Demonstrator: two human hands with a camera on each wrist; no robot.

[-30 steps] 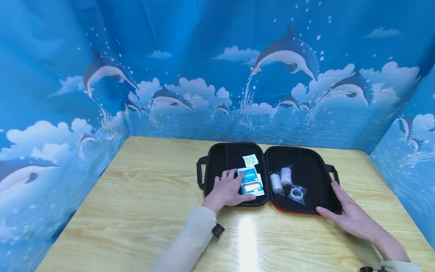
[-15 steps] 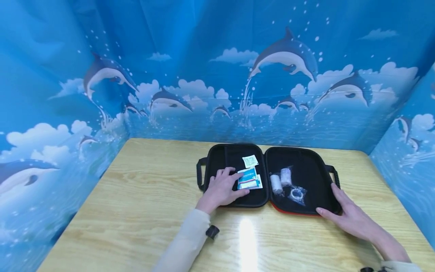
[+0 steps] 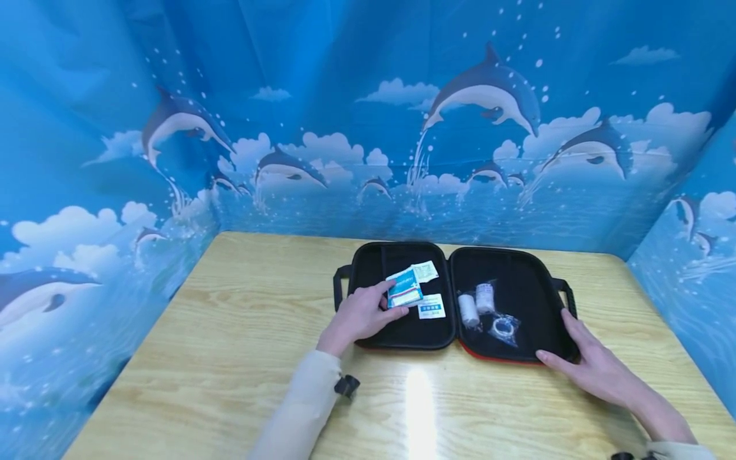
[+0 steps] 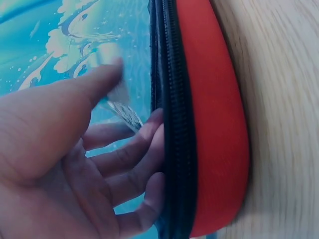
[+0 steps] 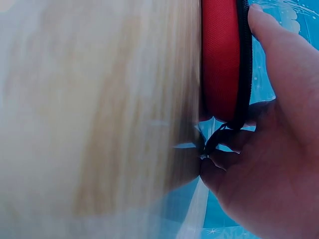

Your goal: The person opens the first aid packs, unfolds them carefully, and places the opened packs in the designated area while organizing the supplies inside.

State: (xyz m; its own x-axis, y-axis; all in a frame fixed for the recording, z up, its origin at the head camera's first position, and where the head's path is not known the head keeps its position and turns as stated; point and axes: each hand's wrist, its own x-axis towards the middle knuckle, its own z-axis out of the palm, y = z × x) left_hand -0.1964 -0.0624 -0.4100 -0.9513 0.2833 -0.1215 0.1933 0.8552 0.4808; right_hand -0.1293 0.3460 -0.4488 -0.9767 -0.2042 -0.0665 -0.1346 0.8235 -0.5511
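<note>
A zip case point(image 3: 368, 332), red outside and black inside, lies unfolded on the table. Over its left half my left hand point(image 3: 361, 314) pinches a blue-and-white packet point(image 3: 404, 289) between thumb and fingers; in the left wrist view that packet point(image 4: 118, 97) is blurred and seen edge-on. Below it lies a small white-and-blue packet point(image 3: 431, 306), and a pale green one point(image 3: 425, 271) sits behind, partly overlapped. My right hand point(image 3: 598, 367) holds the right half's front corner, thumb on the zipped rim point(image 5: 244, 59), fingers bent round the side by the strap handle.
Two wrapped white rolls point(image 3: 468, 311) and a clear bag with a white ring-shaped coil point(image 3: 503, 328) lie in the right half. A black strap handle point(image 3: 338, 287) sticks out at the left. A dolphin-printed curtain point(image 3: 322, 128) stands behind the wooden table point(image 3: 230, 345).
My left hand has drawn the blue-and-white packet left and lifted it off the small white-and-blue packet, now uncovered. The right hand stays at the case's corner.
</note>
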